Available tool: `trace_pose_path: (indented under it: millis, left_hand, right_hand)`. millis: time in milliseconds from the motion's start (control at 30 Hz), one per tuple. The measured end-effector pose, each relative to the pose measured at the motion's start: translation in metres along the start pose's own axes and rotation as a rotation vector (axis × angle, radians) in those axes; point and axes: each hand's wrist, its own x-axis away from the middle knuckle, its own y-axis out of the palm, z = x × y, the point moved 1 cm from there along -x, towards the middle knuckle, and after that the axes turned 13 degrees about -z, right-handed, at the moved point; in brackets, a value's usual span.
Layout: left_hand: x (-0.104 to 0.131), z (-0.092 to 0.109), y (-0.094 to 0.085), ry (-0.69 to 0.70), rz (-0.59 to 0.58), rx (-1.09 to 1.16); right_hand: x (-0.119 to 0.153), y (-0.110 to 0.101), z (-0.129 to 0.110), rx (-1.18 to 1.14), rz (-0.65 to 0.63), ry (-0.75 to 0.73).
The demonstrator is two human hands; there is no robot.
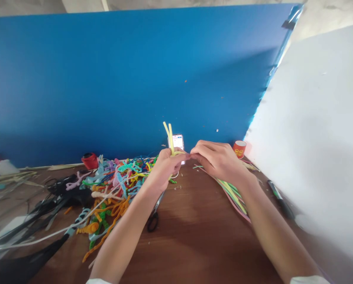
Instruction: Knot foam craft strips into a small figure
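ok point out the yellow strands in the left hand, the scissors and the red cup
Yellow strands [171,139]: head view, on the upright length
Scissors [155,212]: head view, near the top of the dark handles
Red cup [239,150]: head view, on the outer wall

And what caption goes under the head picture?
Left fingers hold pale yellow strips and meet right fingers above a brown table.

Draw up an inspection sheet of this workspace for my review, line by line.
Surface: brown tabletop, small pale scraps on it
Work items: yellow fuzzy stems, upright in the left hand
Clutter: coloured stem heap and scissors at left, stem bundle at right
Hands: left grips stems; right hand's fingertips meet the left's, hold unclear
Cables: white cable across the left side
Surroundings: blue panel behind, pale wall right, phone, orange-red cup
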Motion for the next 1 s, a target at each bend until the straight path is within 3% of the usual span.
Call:
trace_pose_path:
  millis: [200, 367, 500, 600, 767, 900, 1000]
  left_hand:
    - [0.005, -0.002, 0.006, 0.155, 0.095, -0.268]
    - [0.012, -0.005, 0.013, 0.390, 0.359, -0.902]
    - [0.011, -0.009, 0.014, 0.569, 0.437, -1.180]
    - [0.010, -0.006, 0.013, 0.497, 0.404, -1.048]
    - [0.008, 0.001, 0.009, 0.242, 0.284, -0.519]
    - [0.004, -0.004, 0.005, 0.190, 0.236, -0.286]
    - [0.002, -0.008, 0.004, 0.177, 0.226, -0.240]
  right_hand:
    - [-0.003, 0.004, -0.004, -0.100, 0.001, 0.138]
    - [-0.007, 0.011, -0.002, -0.529, 0.034, 0.231]
    - [-0.008, 0.014, 0.000, -0.848, 0.011, 0.253]
    - [-0.008, 0.013, 0.000, -0.809, 0.016, 0.268]
    - [-0.006, 0.012, -0.004, -0.408, 0.079, 0.209]
    - [-0.005, 0.014, -0.007, -0.046, 0.121, 0.097]
    - [-0.006, 0.015, -0.008, 0.182, 0.119, 0.057]
